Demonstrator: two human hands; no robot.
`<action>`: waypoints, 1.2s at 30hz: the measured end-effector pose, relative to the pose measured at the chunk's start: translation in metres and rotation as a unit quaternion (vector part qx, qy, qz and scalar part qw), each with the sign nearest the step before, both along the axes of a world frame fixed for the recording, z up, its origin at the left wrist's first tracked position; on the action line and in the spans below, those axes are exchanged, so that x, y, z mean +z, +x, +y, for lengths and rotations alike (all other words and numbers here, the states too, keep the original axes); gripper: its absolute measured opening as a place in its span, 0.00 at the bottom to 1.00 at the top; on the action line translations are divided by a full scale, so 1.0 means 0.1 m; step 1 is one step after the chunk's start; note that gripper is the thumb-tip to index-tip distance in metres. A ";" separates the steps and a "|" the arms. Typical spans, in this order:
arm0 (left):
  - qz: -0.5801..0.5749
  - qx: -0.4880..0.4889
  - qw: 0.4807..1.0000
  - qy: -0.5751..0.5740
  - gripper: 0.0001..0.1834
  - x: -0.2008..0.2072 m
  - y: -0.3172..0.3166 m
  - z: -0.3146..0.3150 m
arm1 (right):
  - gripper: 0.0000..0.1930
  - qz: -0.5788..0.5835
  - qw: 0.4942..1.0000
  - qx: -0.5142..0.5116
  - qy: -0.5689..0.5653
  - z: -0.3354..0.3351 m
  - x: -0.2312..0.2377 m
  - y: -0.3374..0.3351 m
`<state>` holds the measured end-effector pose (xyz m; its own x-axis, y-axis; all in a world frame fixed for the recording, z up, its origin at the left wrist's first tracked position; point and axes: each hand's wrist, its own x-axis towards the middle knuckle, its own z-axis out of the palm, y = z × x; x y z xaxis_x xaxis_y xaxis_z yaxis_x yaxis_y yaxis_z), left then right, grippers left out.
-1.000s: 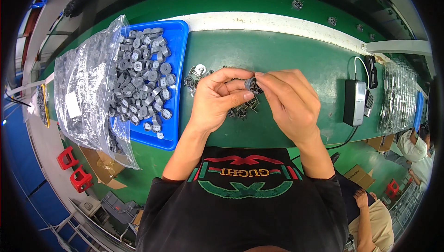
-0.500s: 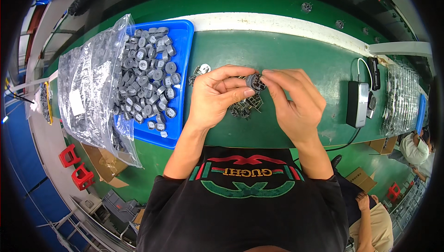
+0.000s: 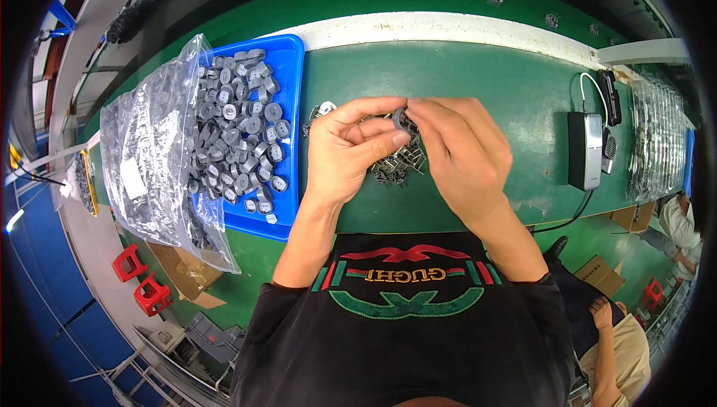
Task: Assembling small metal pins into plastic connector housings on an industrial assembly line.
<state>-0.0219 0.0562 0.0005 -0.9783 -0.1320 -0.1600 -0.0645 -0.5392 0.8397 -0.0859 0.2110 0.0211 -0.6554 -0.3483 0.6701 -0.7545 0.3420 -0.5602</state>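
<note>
Above the green table, my left hand (image 3: 340,149) pinches a small grey round plastic part (image 3: 400,118) between thumb and fingers. My right hand (image 3: 467,157) closes over the same part from the other side, its fingertips pressed on the edge and hiding much of it. Whether those fingertips also hold a smaller piece cannot be made out. Beneath the hands lies a pile of small dark parts with metal pins (image 3: 399,166), partly covered. A small white round piece (image 3: 326,108) rests beyond my left hand, among similar bits.
At left a blue tray (image 3: 297,101) holds many grey round parts (image 3: 239,123), with a clear plastic bag (image 3: 146,145) over its left side. A black-and-silver boxy device (image 3: 585,151) with a cable stands at right, before clear plastic packaging (image 3: 657,142). Another person's arm (image 3: 606,340) shows lower right.
My right hand has turned and come in closer over the grey round part, covering more of it. The part now sits slightly farther left and higher in view; the view itself has shifted a little.
</note>
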 end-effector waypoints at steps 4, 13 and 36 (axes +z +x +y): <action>-0.050 0.043 0.997 -0.035 0.17 0.06 -0.07 0.03 | 0.12 0.039 0.999 0.025 -0.013 -0.03 -0.16 -0.05; -0.067 0.048 0.859 -0.506 0.15 0.02 -1.27 -0.71 | 0.08 -0.188 0.962 0.132 0.148 0.47 -0.40 -0.06; -0.060 -0.127 0.566 -0.813 0.25 0.28 0.35 -1.26 | 0.10 -0.563 0.789 0.114 -0.220 0.91 -0.73 -0.16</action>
<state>0.0130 -0.0697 0.0280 -0.9937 -0.0578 -0.0960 -0.0757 0.9779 0.1947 -0.1019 0.3020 -0.0515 -0.8750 -0.4399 -0.2022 0.2911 -0.1443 -0.9457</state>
